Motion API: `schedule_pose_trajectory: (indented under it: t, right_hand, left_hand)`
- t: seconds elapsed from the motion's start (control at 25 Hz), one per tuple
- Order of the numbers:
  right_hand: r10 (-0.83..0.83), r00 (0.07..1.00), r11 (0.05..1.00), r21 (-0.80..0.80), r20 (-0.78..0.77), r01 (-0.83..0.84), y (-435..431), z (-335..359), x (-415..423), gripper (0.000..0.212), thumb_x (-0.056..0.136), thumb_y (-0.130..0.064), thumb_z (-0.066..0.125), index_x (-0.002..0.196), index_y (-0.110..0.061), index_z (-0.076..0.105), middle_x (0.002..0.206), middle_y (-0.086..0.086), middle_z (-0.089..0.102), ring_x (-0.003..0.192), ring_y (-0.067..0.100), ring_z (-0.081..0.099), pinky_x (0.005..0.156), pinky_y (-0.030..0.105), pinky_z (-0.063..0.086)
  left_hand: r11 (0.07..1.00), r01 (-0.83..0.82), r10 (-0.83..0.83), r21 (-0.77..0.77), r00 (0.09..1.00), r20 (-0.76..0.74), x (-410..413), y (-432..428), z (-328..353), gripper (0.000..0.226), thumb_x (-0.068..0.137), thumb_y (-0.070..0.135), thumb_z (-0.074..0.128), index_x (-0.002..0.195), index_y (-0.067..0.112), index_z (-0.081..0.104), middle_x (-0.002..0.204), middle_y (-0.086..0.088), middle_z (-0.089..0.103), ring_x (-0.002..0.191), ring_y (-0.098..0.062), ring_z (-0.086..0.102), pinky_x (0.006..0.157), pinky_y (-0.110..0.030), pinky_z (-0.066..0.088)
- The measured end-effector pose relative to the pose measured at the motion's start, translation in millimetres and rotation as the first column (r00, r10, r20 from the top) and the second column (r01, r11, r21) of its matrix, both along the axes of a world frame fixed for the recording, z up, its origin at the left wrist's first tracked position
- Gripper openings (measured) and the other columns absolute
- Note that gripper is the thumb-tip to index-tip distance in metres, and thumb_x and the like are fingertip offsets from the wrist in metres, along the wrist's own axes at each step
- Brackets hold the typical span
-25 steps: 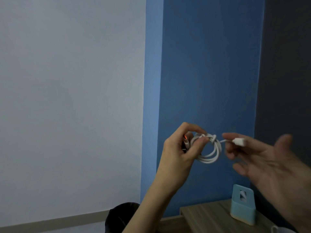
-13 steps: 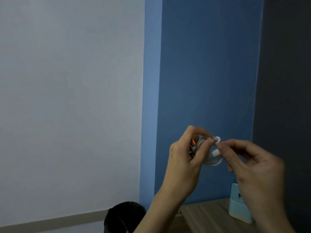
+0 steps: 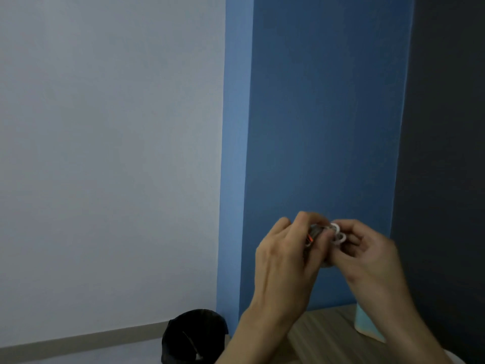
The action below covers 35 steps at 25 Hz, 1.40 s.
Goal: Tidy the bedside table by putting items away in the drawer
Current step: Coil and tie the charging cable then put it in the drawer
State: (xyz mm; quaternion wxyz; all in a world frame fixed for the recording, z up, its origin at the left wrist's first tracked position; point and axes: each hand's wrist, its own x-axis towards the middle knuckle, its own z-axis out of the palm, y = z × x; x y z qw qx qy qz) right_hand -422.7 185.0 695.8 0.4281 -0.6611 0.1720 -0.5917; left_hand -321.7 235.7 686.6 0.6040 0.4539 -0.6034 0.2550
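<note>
A pale grey-white wall (image 3: pixel 105 166) fills the left half of the frame, with a grey skirting strip running along its foot at the lower left. A blue wall panel (image 3: pixel 315 114) takes up the centre and right of centre, and a dark, near-black surface (image 3: pixel 446 153) covers the far right edge.

At the bottom, right of centre, the wooden counter (image 3: pixel 328 334) shows only a bare slice of its top between the two forearms. A black round bin (image 3: pixel 194 337) stands at the bottom centre, left of the counter. A light blue holder (image 3: pixel 363 327) stands upright on the counter at the lower right, mostly hidden behind the right wrist.

Both hands are raised in front of the blue panel, in the lower right of the frame, close together and touching at the fingers. The left hand (image 3: pixel 286 261) is closed around a coiled white cable (image 3: pixel 334 233), whose small orange-red mark shows between its fingers. The right hand (image 3: pixel 367 253) pinches the cable's white loops at the top of the bundle with its fingertips. The cable is held in the air above the counter; the blur hides how the loops are wound.
</note>
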Motion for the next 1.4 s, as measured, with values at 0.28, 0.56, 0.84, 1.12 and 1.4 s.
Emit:
schedule_pose_trajectory:
  t: [0.28, 0.56, 0.84, 1.12, 1.4]
  right_hand:
    - [0.068, 0.987, 0.997, -0.022, -0.146, -0.072, 6, 0, -1, 0.019, 0.076, -0.014, 0.070, 0.065, 0.000, 0.066, 0.048, 0.003, 0.052, 0.043, 0.006, 0.043, 0.039, 0.014, 0.033]
    - [0.567, 0.795, 0.732, 0.311, 0.215, -0.607, 6, -7, -18, 0.060, 0.023, -0.031, 0.093, 0.074, -0.006, 0.076, 0.067, 0.002, 0.069, 0.054, 0.003, 0.058, 0.043, 0.011, 0.045]
    - [-0.372, 0.897, 0.869, -0.429, -0.240, 0.246, 10, 10, -41, 0.032, 0.072, 0.005, 0.068, 0.061, -0.025, 0.066, 0.060, -0.005, 0.056, 0.045, 0.009, 0.050, 0.048, 0.011, 0.038]
    - [0.129, 0.990, 0.983, 0.126, 0.061, -0.136, 20, -6, -38, 0.028, 0.053, -0.036, 0.083, 0.072, -0.020, 0.073, 0.060, -0.001, 0.067, 0.051, -0.001, 0.058, 0.051, 0.008, 0.047]
    - [0.228, 0.945, 0.893, 0.336, 0.236, -0.300, 27, -32, -17, 0.081, 0.039, -0.048, 0.084, 0.110, -0.011, 0.067, 0.107, 0.002, 0.071, 0.099, 0.013, 0.065, 0.068, 0.020, 0.056]
  left_hand:
    - [0.970, 0.241, -0.236, -0.009, 0.939, -0.251, 0, 3, -7, 0.004, 0.087, 0.033, 0.055, 0.084, 0.036, 0.057, 0.079, 0.014, 0.063, 0.072, 0.001, 0.056, 0.064, -0.007, 0.040]
    - [0.787, 0.615, -0.553, -0.046, 0.669, -0.497, 3, 10, 5, 0.010, 0.086, 0.016, 0.059, 0.082, 0.024, 0.064, 0.061, 0.007, 0.052, 0.055, -0.004, 0.048, 0.051, -0.017, 0.041]
    - [0.795, 0.602, -0.522, 0.074, 0.741, -0.423, 10, 16, 4, 0.012, 0.085, 0.020, 0.063, 0.079, 0.031, 0.065, 0.059, 0.006, 0.049, 0.055, -0.009, 0.043, 0.051, -0.021, 0.036]
    - [0.839, 0.531, -0.469, 0.123, 0.818, -0.333, 1, 14, -2, 0.006, 0.087, 0.023, 0.061, 0.085, 0.028, 0.064, 0.062, 0.011, 0.049, 0.057, -0.007, 0.043, 0.055, -0.024, 0.038]
    - [0.849, 0.490, -0.411, 0.198, 0.848, -0.335, 4, 6, -11, 0.006, 0.089, 0.026, 0.059, 0.086, 0.029, 0.056, 0.068, 0.000, 0.052, 0.060, -0.008, 0.045, 0.056, -0.029, 0.039]
